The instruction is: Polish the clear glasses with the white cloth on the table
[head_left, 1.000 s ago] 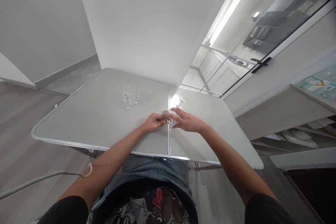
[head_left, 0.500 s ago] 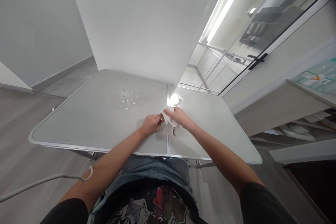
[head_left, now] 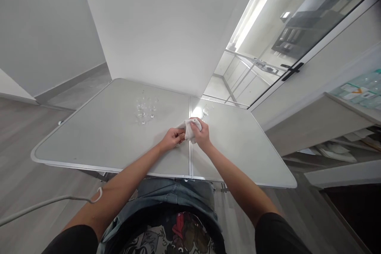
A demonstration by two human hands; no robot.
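Observation:
My two hands meet over the centre seam of a grey folding table (head_left: 113,143). My right hand (head_left: 201,135) grips a bunched white cloth (head_left: 187,130). The fingers of my left hand (head_left: 172,139) are closed against the cloth's left end; whatever they pinch inside it is hidden. Several small clear glasses (head_left: 144,109) stand in a group to the far left of my hands. One more clear glass (head_left: 204,112) stands just beyond my right hand, beside a bright glare spot.
The table butts against a white wall (head_left: 166,27). A glass door with a black handle (head_left: 293,70) is at the right, with shelves (head_left: 342,143) holding papers beyond. A white cable (head_left: 44,204) hangs at lower left over the wood floor.
My right hand has pulled back and turned, bunching the cloth closer to my left hand. The glasses have not moved.

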